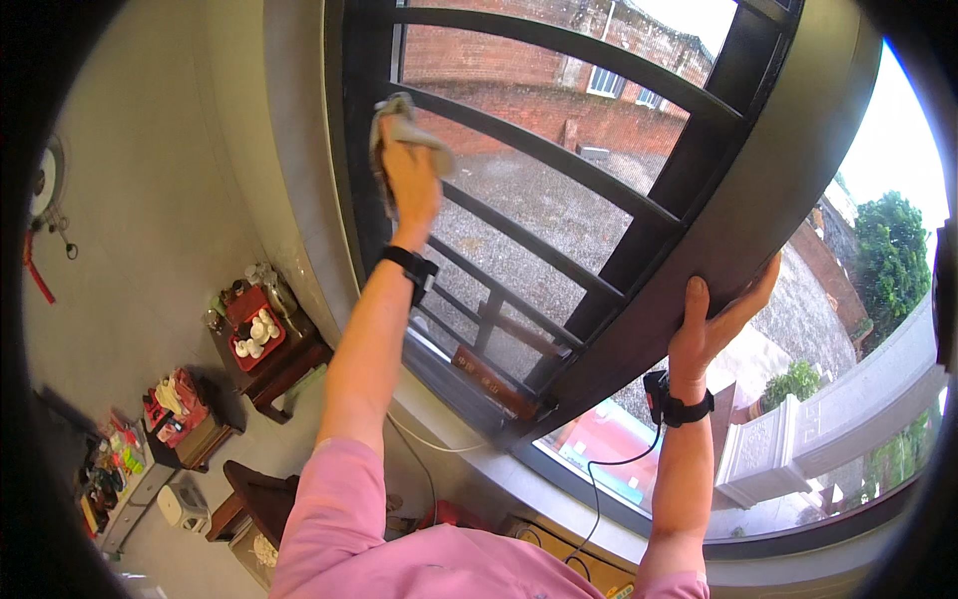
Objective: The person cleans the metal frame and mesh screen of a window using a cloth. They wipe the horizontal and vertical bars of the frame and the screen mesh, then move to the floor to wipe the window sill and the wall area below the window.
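Observation:
My left hand point(410, 180) holds a grey cleaning cloth point(408, 127) against the left upright of the dark metal window frame point(359, 150). The cloth and the fingers are slightly blurred, and part of the palm side is hidden. Dark horizontal bars point(539, 150) cross the window beside this hand. To the right, my right hand point(718, 314) grips the edge of a wide dark window post point(748, 187). Its thumb lies on the near face, while some fingertips are hidden behind the edge. Black straps circle both wrists, and a cable hangs from the right one.
A brown board with writing point(494, 382) stands low behind the bars. On the left, a dark wooden side table point(299, 337) bears a red tray point(273, 348) with white teaware. A white stool point(183, 508) and a wooden chair point(258, 498) stand below. Cables point(591, 487) hang near the sill.

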`<state>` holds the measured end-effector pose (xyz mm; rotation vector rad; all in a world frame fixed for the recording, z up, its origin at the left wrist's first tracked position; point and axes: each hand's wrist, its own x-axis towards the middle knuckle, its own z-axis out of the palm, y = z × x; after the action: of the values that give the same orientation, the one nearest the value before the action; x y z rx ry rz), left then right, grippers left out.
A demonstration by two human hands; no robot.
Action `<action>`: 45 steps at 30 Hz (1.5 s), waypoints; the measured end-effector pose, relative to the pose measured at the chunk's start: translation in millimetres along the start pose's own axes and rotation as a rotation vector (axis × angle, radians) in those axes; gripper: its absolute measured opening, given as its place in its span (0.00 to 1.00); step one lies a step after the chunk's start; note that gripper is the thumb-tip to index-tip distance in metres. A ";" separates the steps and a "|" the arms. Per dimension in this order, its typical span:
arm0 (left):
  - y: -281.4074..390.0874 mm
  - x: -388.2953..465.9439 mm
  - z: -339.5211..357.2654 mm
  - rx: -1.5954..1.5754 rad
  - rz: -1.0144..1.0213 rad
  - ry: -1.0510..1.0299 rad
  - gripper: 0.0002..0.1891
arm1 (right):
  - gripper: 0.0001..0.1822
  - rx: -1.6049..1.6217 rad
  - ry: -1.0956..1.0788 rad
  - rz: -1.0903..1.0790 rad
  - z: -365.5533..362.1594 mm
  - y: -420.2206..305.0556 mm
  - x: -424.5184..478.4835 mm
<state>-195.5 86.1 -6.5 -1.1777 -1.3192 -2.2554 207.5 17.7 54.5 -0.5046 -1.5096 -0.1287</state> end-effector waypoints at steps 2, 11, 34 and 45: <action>-35.3 35.0 -12.6 0.079 -0.038 0.130 0.29 | 0.47 -0.010 -0.003 -0.006 0.2 1.2 -0.1; 4.5 29.2 26.2 0.189 0.106 -0.143 0.26 | 0.50 0.054 0.033 0.026 3.3 7.1 -1.6; 22.3 -287.0 -11.0 0.405 -0.177 -0.471 0.21 | 0.42 0.003 0.043 -0.018 10.3 -4.6 -0.3; -201.5 -66.4 -84.0 0.005 -0.603 0.148 0.14 | 0.41 0.024 0.024 -0.032 8.5 -3.8 -2.3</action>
<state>-314.3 116.7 -198.9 -0.6408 -1.7939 -2.6627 198.1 17.2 53.0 -0.4589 -1.4940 -0.1410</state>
